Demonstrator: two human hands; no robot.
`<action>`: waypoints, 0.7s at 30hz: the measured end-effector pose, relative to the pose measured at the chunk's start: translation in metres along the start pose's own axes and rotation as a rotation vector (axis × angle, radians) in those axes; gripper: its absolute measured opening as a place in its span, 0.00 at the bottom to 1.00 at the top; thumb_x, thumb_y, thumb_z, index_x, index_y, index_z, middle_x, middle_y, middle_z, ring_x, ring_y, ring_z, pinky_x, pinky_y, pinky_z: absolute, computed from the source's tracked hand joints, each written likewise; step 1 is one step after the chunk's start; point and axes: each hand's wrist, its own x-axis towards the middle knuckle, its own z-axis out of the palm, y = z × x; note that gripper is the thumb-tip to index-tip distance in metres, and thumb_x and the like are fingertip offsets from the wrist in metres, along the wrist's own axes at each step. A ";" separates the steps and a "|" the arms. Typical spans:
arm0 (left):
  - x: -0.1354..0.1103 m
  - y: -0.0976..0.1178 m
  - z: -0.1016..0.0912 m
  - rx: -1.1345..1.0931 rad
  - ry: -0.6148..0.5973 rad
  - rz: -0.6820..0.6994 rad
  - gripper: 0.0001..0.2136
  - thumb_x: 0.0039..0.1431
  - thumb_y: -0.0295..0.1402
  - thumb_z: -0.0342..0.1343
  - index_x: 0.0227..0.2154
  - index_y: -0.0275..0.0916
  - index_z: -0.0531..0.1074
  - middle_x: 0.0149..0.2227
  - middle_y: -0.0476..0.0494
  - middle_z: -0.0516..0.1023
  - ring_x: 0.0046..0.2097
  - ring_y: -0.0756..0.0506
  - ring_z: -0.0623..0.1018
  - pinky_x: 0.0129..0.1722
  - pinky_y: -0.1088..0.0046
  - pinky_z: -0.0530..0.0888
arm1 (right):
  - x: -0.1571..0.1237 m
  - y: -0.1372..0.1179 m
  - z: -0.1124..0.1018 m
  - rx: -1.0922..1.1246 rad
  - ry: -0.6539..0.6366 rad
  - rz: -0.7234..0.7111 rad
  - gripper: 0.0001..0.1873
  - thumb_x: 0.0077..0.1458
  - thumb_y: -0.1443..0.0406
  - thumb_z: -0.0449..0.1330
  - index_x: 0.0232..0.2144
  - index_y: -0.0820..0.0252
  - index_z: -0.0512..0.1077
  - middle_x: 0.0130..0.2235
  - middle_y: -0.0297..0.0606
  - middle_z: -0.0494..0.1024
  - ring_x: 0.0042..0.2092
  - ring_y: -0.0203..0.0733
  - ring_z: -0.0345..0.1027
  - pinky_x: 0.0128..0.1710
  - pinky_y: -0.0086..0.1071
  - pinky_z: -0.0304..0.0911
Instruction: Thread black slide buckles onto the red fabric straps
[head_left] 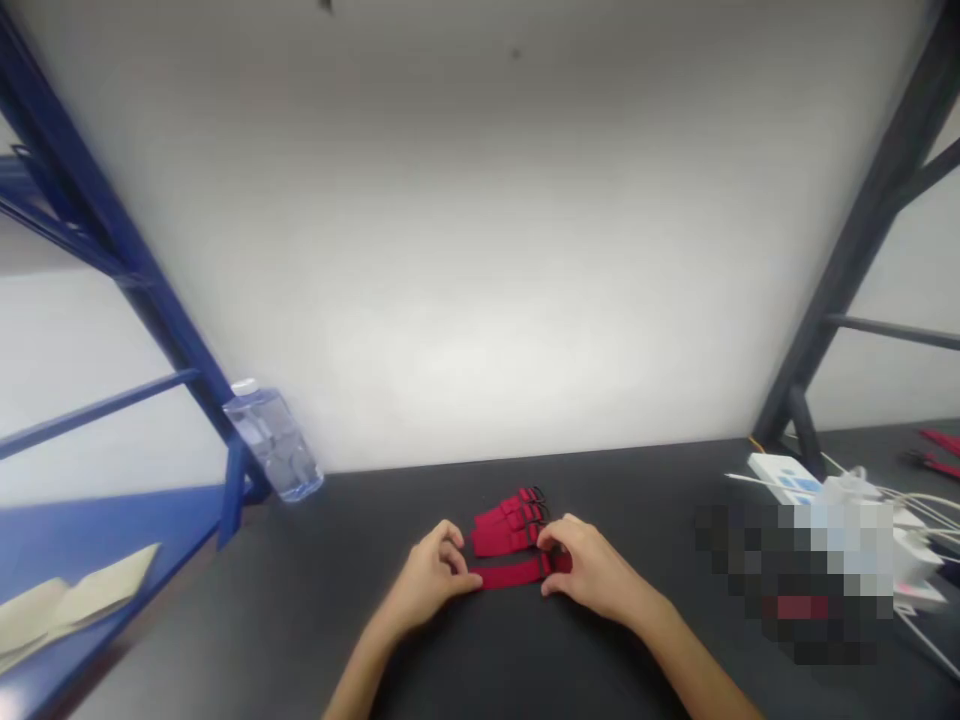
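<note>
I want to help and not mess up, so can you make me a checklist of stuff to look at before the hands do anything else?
1. Left hand is at the left end of the front red strap: ok, the thumb is there.
2. Right hand is at the strap's other end: ok, by the buckle part.
3. Front strap is separate from the red strap pile: ok, a dark gap shows between them.
4. Clear bottle is away from both hands: ok, it stands far to the left.
5. White box is away from both hands: ok, it's off to the right.
6. Both hands grip firmly: cannot tell from here.
</note>
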 end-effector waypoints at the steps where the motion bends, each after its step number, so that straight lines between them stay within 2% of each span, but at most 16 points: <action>1: -0.001 0.004 0.001 0.058 0.055 0.054 0.19 0.43 0.34 0.67 0.32 0.41 0.61 0.23 0.57 0.70 0.21 0.54 0.64 0.20 0.80 0.59 | 0.000 0.001 -0.001 0.012 -0.003 0.010 0.24 0.34 0.66 0.75 0.37 0.55 0.73 0.37 0.33 0.73 0.37 0.40 0.66 0.36 0.30 0.60; 3: -0.005 0.011 0.005 0.191 0.144 0.162 0.15 0.45 0.34 0.66 0.30 0.40 0.64 0.23 0.57 0.67 0.24 0.53 0.65 0.23 0.79 0.60 | 0.001 0.005 -0.005 0.030 -0.008 0.015 0.26 0.32 0.65 0.75 0.37 0.55 0.73 0.36 0.32 0.73 0.35 0.40 0.66 0.35 0.29 0.60; 5: -0.010 0.019 0.014 0.302 0.161 0.233 0.11 0.48 0.35 0.64 0.27 0.39 0.67 0.23 0.55 0.65 0.25 0.52 0.65 0.25 0.78 0.60 | 0.001 0.011 -0.012 0.036 0.000 0.027 0.22 0.34 0.67 0.74 0.34 0.56 0.73 0.33 0.31 0.74 0.34 0.39 0.66 0.33 0.28 0.58; 7: -0.014 0.026 0.026 0.388 0.119 0.283 0.09 0.50 0.36 0.63 0.29 0.39 0.70 0.23 0.54 0.66 0.26 0.51 0.66 0.27 0.77 0.62 | 0.002 0.019 -0.018 0.028 0.018 0.055 0.14 0.39 0.70 0.71 0.30 0.57 0.73 0.30 0.31 0.74 0.31 0.37 0.65 0.30 0.27 0.56; 9: -0.016 0.033 0.039 0.459 0.071 0.320 0.12 0.49 0.37 0.64 0.36 0.40 0.73 0.25 0.53 0.70 0.27 0.49 0.69 0.28 0.76 0.63 | 0.002 0.027 -0.022 0.008 0.024 0.087 0.08 0.42 0.72 0.67 0.27 0.59 0.73 0.28 0.31 0.74 0.30 0.36 0.65 0.29 0.27 0.55; 12: -0.011 0.042 0.054 0.534 0.020 0.364 0.20 0.49 0.39 0.65 0.46 0.42 0.74 0.31 0.48 0.76 0.31 0.46 0.73 0.33 0.74 0.67 | 0.002 0.036 -0.020 -0.008 -0.005 0.135 0.06 0.44 0.73 0.66 0.24 0.59 0.73 0.25 0.31 0.74 0.28 0.35 0.66 0.28 0.26 0.54; 15: -0.002 0.050 0.062 0.559 -0.030 0.394 0.20 0.49 0.39 0.65 0.46 0.41 0.75 0.37 0.44 0.79 0.37 0.43 0.76 0.37 0.72 0.68 | 0.003 0.039 -0.017 -0.016 -0.006 0.144 0.06 0.43 0.72 0.66 0.23 0.59 0.73 0.25 0.31 0.75 0.28 0.35 0.67 0.29 0.26 0.54; 21: 0.007 0.053 0.068 0.569 -0.057 0.347 0.14 0.51 0.41 0.62 0.38 0.39 0.79 0.25 0.49 0.75 0.26 0.48 0.70 0.26 0.75 0.61 | 0.004 0.041 -0.015 -0.030 0.002 0.145 0.05 0.42 0.72 0.67 0.22 0.59 0.74 0.26 0.32 0.77 0.29 0.36 0.68 0.29 0.26 0.54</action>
